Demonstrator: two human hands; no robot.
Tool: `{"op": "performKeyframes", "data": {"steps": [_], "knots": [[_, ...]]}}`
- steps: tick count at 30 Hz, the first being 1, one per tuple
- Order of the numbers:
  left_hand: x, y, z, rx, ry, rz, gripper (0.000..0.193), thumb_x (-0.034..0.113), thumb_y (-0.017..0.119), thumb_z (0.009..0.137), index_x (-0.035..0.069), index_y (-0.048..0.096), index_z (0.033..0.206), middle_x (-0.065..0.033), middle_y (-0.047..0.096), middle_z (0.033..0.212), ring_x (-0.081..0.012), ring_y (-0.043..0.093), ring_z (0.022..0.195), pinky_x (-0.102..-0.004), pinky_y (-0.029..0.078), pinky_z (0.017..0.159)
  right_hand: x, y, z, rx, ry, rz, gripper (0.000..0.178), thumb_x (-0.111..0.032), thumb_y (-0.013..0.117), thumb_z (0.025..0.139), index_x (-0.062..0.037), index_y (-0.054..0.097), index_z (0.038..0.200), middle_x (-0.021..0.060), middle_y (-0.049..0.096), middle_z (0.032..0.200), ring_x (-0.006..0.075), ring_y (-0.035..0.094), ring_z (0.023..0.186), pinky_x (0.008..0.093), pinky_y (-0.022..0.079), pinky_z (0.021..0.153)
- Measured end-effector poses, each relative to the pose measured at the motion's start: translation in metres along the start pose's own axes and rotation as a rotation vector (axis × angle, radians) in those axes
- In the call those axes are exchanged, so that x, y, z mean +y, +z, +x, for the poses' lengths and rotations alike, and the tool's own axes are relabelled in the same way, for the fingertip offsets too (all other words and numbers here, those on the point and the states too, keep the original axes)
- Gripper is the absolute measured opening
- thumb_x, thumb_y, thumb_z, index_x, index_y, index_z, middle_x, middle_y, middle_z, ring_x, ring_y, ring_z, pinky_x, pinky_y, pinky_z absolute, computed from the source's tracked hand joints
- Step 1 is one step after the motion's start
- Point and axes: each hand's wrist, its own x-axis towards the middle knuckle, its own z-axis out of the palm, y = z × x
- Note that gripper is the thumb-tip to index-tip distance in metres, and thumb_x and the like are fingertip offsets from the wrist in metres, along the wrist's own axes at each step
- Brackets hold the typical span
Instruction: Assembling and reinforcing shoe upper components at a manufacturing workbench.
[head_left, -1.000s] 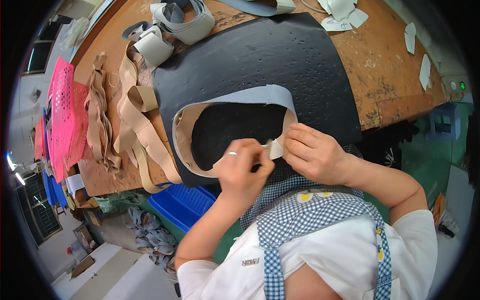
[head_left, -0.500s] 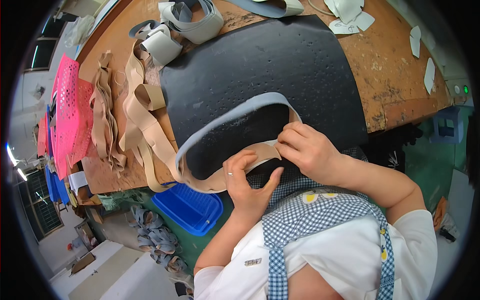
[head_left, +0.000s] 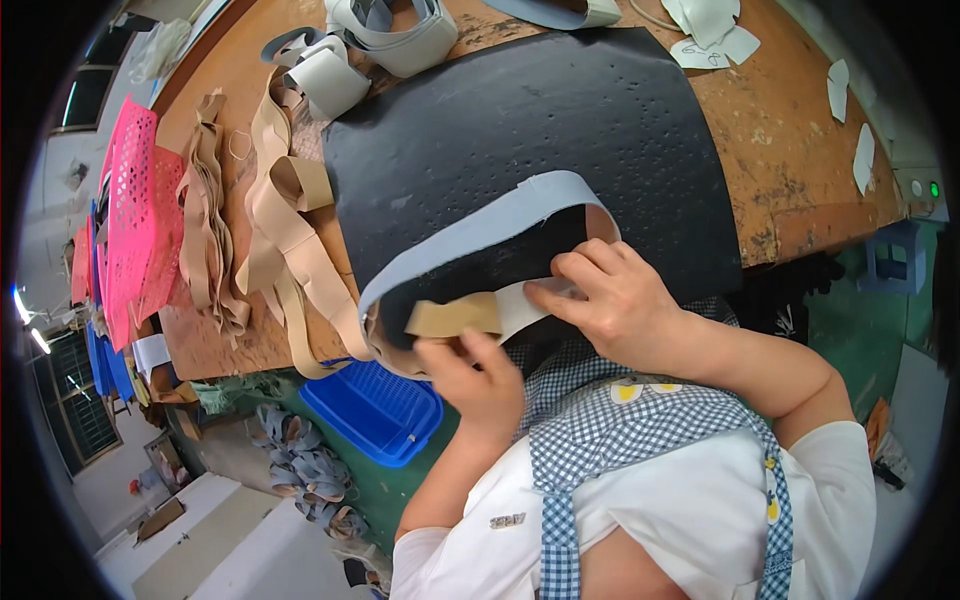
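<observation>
At the near edge of the black mat (head_left: 530, 105) on the wooden desk (head_left: 800, 150), a blue-grey band (head_left: 480, 235) stands on its edge in a long loop, its near side held between the two hands. Half a second ago the stretch between them showed a tan face; now it shows a white one (head_left: 520, 308), and an olive-tan flap (head_left: 455, 317) juts up beside the left hand (head_left: 478, 388). The band's far side also leans less flat, showing more of its outer face. I judge that this near stretch is being turned or a layer parted from it, so the handling centres on that short length.

The right hand (head_left: 622, 305) pinches the white stretch between thumb and fingers. The left hand's fingers are at the flap but blurred, so I cannot tell whether they grip it. Whether the flap is joined to the band is also unclear. The right fingers cover the white stretch's end, and the loop's near left bend partly disappears behind the left hand.
</observation>
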Motion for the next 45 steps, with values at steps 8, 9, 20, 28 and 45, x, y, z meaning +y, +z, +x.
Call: {"op": "performKeyframes", "data": {"steps": [8, 9, 20, 28, 45], "knots": [[-0.017, -0.015, -0.021, -0.163, -0.076, -0.150, 0.023, 0.000, 0.052, 0.096, -0.009, 0.058, 0.117, -0.0200, 0.064, 0.110, -0.0307, 0.061, 0.102, -0.0422, 0.048, 0.093, -0.002, 0.008, 0.003, -0.047, -0.044, 0.078, 0.041, -0.007, 0.071, 0.069, 0.0027, 0.065, 0.109, 0.0124, 0.058, 0.100, 0.0281, 0.058, 0.092, 0.0411, 0.050, 0.078], [-0.016, -0.020, -0.016, -0.252, 0.102, -0.033, 0.020, -0.002, 0.054, 0.093, -0.008, 0.062, 0.111, -0.0196, 0.065, 0.106, -0.0320, 0.063, 0.099, -0.0413, 0.049, 0.090, -0.002, 0.005, 0.005, -0.095, 0.053, 0.161, 0.045, -0.010, 0.073, 0.070, 0.0034, 0.063, 0.111, 0.0139, 0.058, 0.101, 0.0300, 0.058, 0.092, 0.0417, 0.051, 0.079], [-0.004, -0.022, 0.020, -0.335, 0.160, 0.049, 0.035, -0.008, 0.067, 0.082, -0.003, 0.058, 0.115, -0.0181, 0.058, 0.109, -0.0281, 0.062, 0.087, -0.0349, 0.053, 0.072, -0.021, 0.022, 0.015, 0.123, 0.206, 0.169, 0.020, -0.006, 0.073, 0.076, -0.0021, 0.064, 0.094, 0.0087, 0.059, 0.088, 0.0253, 0.060, 0.079, 0.0336, 0.051, 0.062], [0.003, -0.026, 0.048, -0.567, 0.254, 0.084, 0.033, -0.008, 0.064, 0.076, 0.004, 0.066, 0.106, -0.0123, 0.059, 0.106, -0.0296, 0.056, 0.097, -0.0409, 0.043, 0.082, -0.031, 0.029, 0.013, 0.214, -0.025, 0.240, 0.023, 0.005, 0.071, 0.068, 0.0012, 0.067, 0.090, 0.0109, 0.064, 0.087, 0.0237, 0.061, 0.068, 0.0315, 0.052, 0.056], [0.010, -0.038, 0.073, -0.807, 0.209, 0.151, 0.040, -0.006, 0.070, 0.075, 0.003, 0.062, 0.113, -0.0128, 0.055, 0.111, -0.0298, 0.053, 0.105, -0.0377, 0.046, 0.090, -0.032, 0.020, 0.014, 0.151, 0.274, 0.443, 0.030, 0.004, 0.070, 0.080, 0.0036, 0.058, 0.108, 0.0158, 0.062, 0.093, 0.0304, 0.067, 0.077, 0.0340, 0.055, 0.059]]}}
